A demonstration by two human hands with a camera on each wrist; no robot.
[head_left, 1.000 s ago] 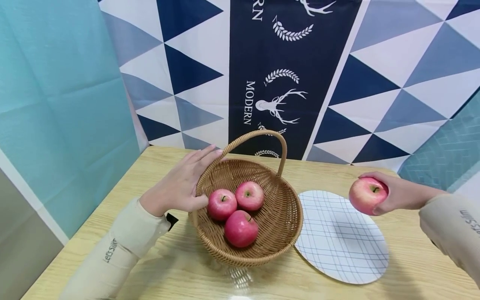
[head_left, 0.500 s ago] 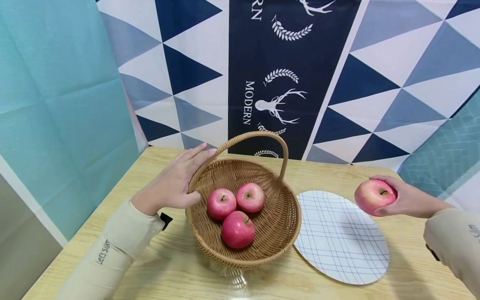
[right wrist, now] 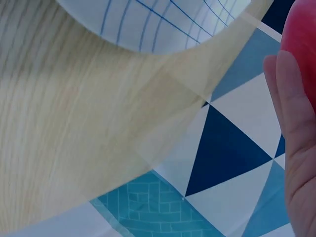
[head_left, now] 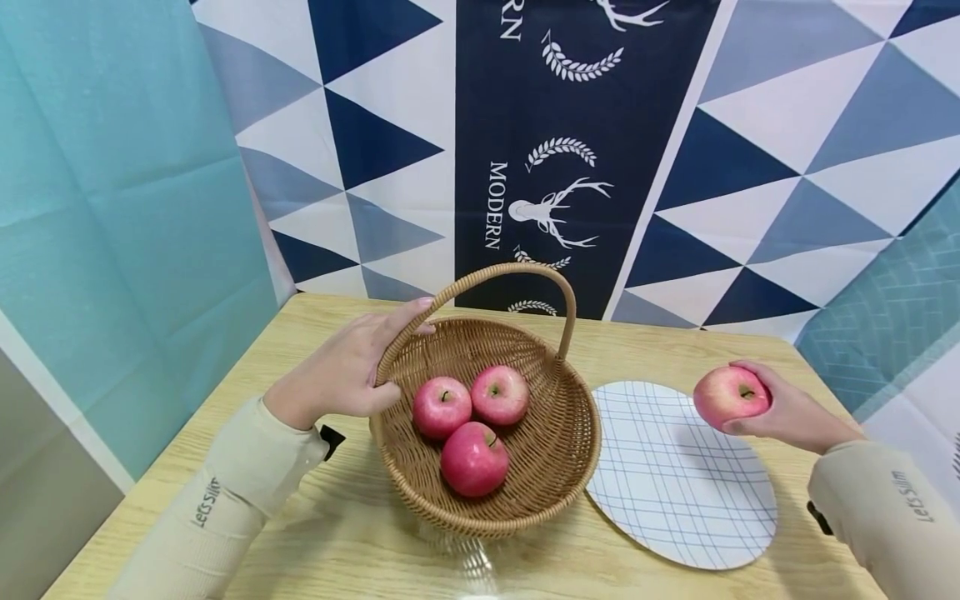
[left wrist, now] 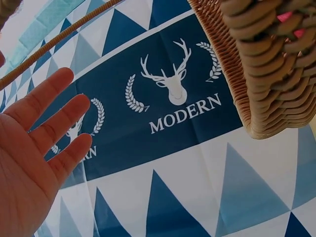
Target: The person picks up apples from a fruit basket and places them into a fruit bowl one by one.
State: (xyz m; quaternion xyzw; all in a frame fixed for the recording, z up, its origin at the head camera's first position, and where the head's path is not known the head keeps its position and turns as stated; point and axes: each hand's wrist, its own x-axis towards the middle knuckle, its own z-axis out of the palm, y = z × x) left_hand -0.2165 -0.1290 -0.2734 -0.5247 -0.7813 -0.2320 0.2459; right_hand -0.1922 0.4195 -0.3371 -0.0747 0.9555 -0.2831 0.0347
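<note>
A brown wicker basket (head_left: 540, 467) with an arched handle (head_left: 517, 268) stands on the table. Three pink apples lie in it: one at left (head_left: 442, 407), one at the back (head_left: 499, 394) and one in front (head_left: 475, 459). My left hand (head_left: 341, 367) holds the basket's left side, thumb over the handle's base and forefinger along its outer side. Three fingers (left wrist: 61, 128) of that hand stretch out loosely in the left wrist view. Above the far right part of a round placemat (head_left: 682, 483), my right hand (head_left: 791, 408) grips a fourth apple (head_left: 731, 396) from the right.
The placemat is white with blue grid lines and lies right of the basket on a light wooden table (head_left: 330, 517). Behind stands a patterned cloth backdrop (head_left: 555, 125), with a turquoise curtain (head_left: 127, 208) at left.
The basket has shifted slightly left along with my left hand, whose fingers have drawn in toward the handle. My right hand moved a little right, then back left and slightly down, with its apple.
</note>
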